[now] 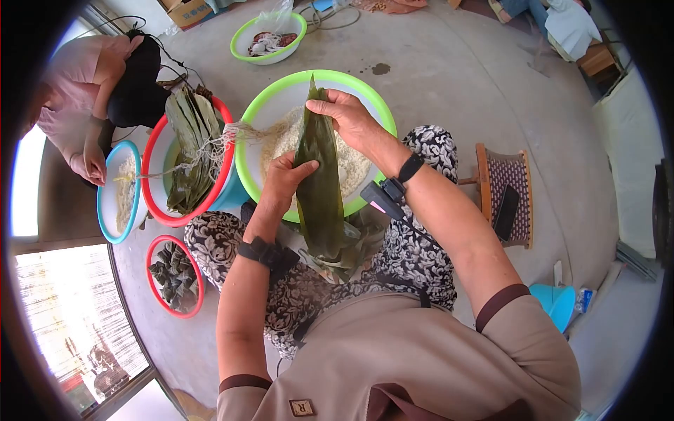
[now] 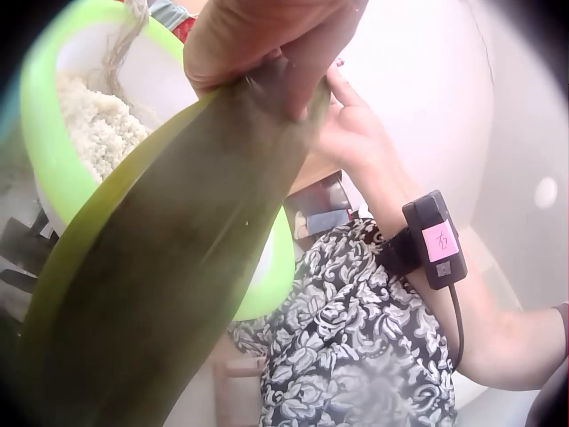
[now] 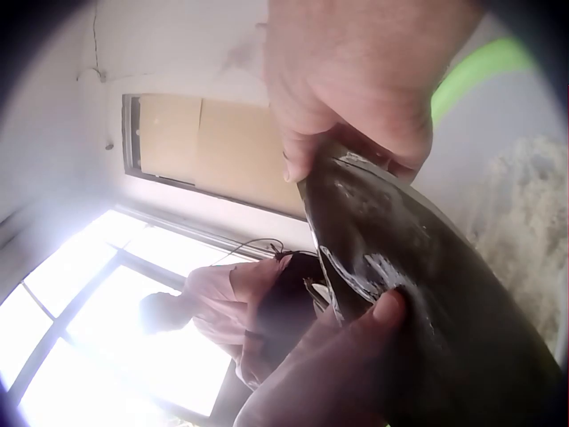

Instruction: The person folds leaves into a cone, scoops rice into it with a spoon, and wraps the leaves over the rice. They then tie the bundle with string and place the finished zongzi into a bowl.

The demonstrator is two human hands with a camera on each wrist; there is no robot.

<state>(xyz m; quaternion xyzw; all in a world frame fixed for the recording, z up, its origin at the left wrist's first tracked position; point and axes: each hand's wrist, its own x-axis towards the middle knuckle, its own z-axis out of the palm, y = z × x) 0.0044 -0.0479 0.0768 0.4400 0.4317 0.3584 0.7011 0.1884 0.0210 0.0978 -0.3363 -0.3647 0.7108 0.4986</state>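
Long dark green leaves (image 1: 320, 189), (image 2: 160, 240), (image 3: 444, 302) hang over the near rim of a green-rimmed basin (image 1: 246, 158) of white rice (image 1: 353, 168). The left hand (image 1: 286, 181) pinches them at mid-length, its thumb lying across the front. Near the pointed upper end, the right hand (image 1: 351, 123) grips the leaf edge between thumb and fingers. In the right wrist view, the right hand (image 3: 356, 89) is above and the left hand (image 3: 329, 374) below, both on the leaf. The lower leaf ends reach down between the knees.
At the left stand a red-rimmed basin (image 1: 147, 189) of leaves and string, a blue-rimmed basin (image 1: 102, 207) and a red basin (image 1: 152, 281) of dark wrapped bundles. Another person (image 1: 91, 91) sits behind them. A woven stool (image 1: 516, 175) holding a phone (image 1: 506, 212) is at the right.
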